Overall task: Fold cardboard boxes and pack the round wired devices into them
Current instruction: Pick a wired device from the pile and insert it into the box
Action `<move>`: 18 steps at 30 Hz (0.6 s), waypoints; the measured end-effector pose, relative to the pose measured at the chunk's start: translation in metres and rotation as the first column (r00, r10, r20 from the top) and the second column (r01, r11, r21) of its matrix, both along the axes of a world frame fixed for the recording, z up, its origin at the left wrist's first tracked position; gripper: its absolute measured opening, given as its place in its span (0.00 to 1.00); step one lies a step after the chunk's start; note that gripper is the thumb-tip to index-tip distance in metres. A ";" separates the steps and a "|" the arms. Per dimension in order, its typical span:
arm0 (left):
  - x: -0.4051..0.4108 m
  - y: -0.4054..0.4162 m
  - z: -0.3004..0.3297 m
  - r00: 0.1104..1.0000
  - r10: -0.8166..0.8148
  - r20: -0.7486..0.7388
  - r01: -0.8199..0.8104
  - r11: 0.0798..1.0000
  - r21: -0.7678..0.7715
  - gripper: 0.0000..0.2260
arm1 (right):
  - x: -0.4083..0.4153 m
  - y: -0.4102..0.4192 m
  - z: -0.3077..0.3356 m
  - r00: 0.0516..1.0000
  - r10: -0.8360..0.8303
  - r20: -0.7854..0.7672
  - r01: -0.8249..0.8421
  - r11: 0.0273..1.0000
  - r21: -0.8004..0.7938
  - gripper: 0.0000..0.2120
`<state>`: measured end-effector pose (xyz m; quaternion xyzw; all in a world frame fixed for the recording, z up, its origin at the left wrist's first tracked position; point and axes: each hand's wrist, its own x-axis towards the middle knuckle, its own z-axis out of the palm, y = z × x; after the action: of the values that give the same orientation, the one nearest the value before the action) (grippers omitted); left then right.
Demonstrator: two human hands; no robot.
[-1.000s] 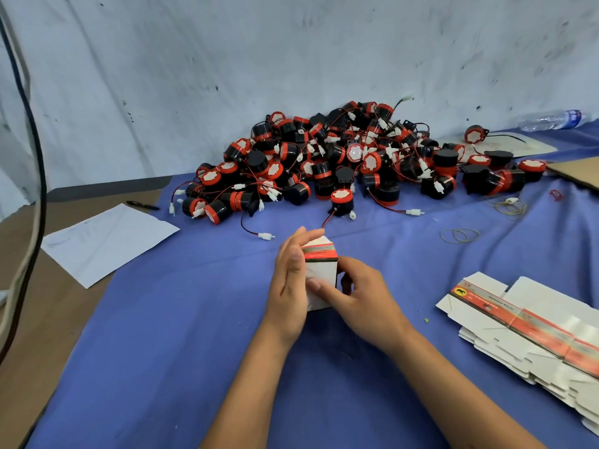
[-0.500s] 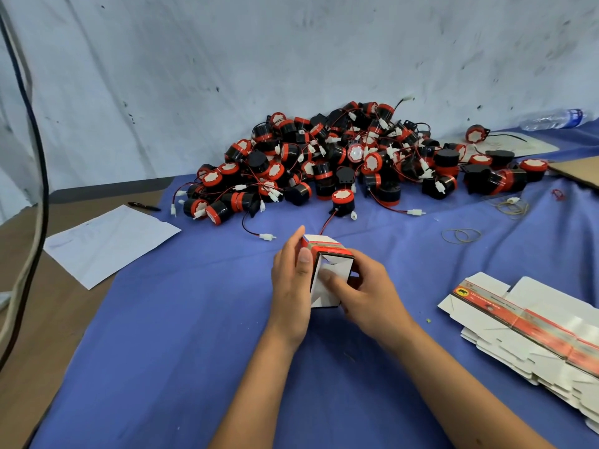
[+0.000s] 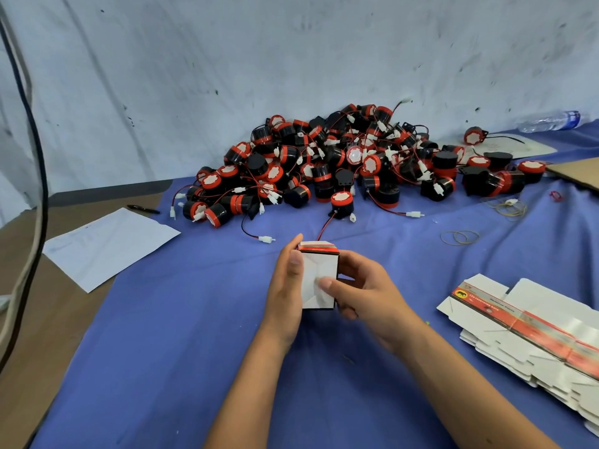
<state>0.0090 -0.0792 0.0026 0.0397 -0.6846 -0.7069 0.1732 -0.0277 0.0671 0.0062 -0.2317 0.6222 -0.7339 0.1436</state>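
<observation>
Box [image 3: 319, 280], a small white carton with a red band at its far end, is held just above the blue worktop [image 3: 162, 351] between both hands, its folded end flaps facing the camera: the left hand [image 3: 285, 286] cups the left wall with curled fingers, and the right hand [image 3: 363, 290] wraps the right side while its thumb presses the flaps shut. Those flaps look only tucked, so an uneven press could pop them open or crush a wall. Easing the grip too soon could drop the carton, and the pile of round devices [image 3: 340, 163] beyond trails tangled wires that could drag neighbours along.
</observation>
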 end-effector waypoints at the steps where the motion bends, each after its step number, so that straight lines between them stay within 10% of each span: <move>1: 0.000 0.000 -0.001 1.000 -0.011 -0.002 0.011 0.999 0.034 0.36 | 0.000 0.000 0.001 1.000 -0.003 -0.001 0.003 1.000 -0.006 0.16; 4: -0.002 0.000 -0.003 0.999 0.041 -0.024 -0.041 0.999 -0.017 0.32 | -0.001 0.001 0.000 0.969 -0.161 -0.188 0.173 0.984 0.047 0.17; 6: -0.003 0.000 -0.003 0.987 0.155 -0.044 -0.161 0.965 -0.206 0.28 | -0.006 0.004 -0.003 0.733 -0.316 -0.603 0.507 0.844 0.173 0.19; 9: -0.003 0.002 -0.003 0.994 0.112 -0.009 -0.112 0.982 -0.154 0.26 | -0.006 -0.001 -0.003 0.371 -0.104 -0.923 0.739 0.635 0.225 0.17; 13: -0.005 0.001 -0.011 0.978 0.208 0.010 -0.197 0.940 -0.279 0.19 | -0.001 -0.003 -0.008 0.529 0.160 -0.833 0.509 0.726 0.462 0.19; 18: -0.014 -0.017 -0.014 0.896 0.443 -0.022 -0.430 0.856 -0.286 0.12 | -0.019 -0.003 0.000 0.409 -0.353 -0.841 0.631 0.776 -0.019 0.09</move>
<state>-0.0046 -0.0958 -0.0111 0.1844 -0.7555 -0.5427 0.3174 -0.0463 0.0640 0.0059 -0.3176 0.7599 -0.4482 -0.3476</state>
